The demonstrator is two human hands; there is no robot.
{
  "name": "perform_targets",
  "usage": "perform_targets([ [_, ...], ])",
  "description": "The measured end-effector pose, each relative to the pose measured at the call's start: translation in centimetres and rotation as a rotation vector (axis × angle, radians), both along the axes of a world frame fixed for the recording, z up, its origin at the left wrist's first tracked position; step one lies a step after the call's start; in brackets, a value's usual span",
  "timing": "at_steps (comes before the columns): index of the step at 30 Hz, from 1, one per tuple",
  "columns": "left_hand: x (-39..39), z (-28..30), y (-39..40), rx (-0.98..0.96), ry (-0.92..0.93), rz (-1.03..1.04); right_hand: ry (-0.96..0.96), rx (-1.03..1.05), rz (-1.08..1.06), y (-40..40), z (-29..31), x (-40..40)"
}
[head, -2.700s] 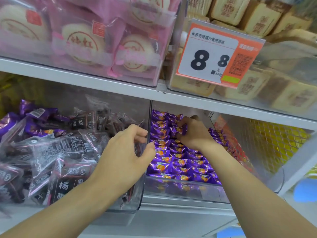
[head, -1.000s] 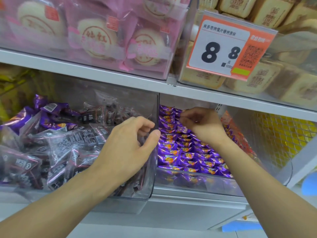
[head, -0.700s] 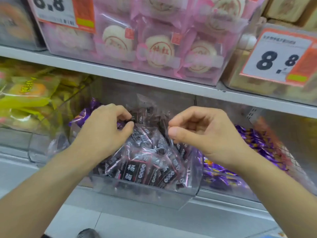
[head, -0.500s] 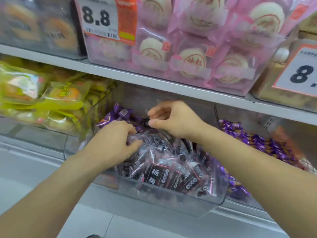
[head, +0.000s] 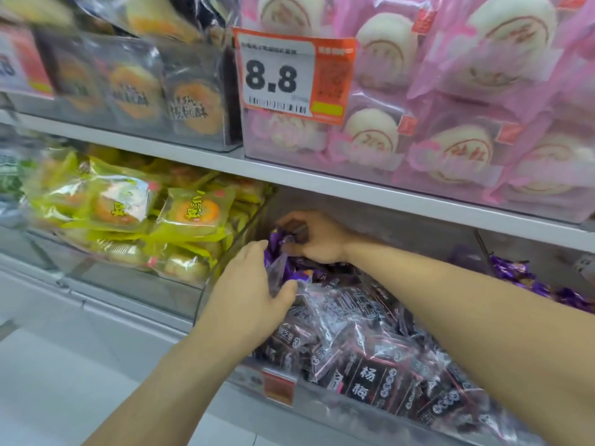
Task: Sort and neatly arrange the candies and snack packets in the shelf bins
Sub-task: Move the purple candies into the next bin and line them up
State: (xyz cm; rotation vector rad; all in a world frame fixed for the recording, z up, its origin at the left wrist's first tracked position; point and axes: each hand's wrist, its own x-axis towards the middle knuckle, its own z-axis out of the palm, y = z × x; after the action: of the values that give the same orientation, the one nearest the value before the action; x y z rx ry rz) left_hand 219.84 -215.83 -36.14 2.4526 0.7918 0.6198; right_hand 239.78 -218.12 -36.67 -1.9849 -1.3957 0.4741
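A clear shelf bin (head: 325, 410) holds several dark plum snack packets (head: 367, 375) with white characters. At its back left corner lie a few stray purple candies (head: 277, 249). My left hand (head: 248, 291) rests on the packets there, its fingers closed around a purple wrapper. My right hand (head: 314, 236) reaches deeper into the same corner and pinches a purple candy between thumb and fingers. More purple candies (head: 515, 275) fill the bin to the right, partly hidden by my right forearm.
Left of the plum bin stands a bin of yellow-green pastry packets (head: 190, 214). The shelf above carries pink-wrapped buns (head: 467, 149), orange-filled pastries (head: 135, 88) and an 8.8 price tag (head: 273, 78). A white shelf ledge (head: 96, 317) runs below.
The view has swung left from the purple candy bin to the plum packet bin. Both hands moved into its back left corner and closed on purple candies.
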Motion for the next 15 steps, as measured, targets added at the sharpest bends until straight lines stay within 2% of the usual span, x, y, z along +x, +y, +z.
perform_targets([
  [6, 1.1, -0.3, 0.3, -0.053, 0.063, -0.014, 0.098, 0.043, 0.028, -0.6, 0.1, -0.8],
  [11, 1.0, -0.4, 0.4, -0.026, 0.068, -0.021, 0.147, -0.084, -0.021, -0.1, 2.0, -1.3],
  [15, 1.1, -0.4, 0.6, -0.038, 0.06, -0.017, -0.004, -0.036, -0.101, 0.6, 1.8, -2.1],
])
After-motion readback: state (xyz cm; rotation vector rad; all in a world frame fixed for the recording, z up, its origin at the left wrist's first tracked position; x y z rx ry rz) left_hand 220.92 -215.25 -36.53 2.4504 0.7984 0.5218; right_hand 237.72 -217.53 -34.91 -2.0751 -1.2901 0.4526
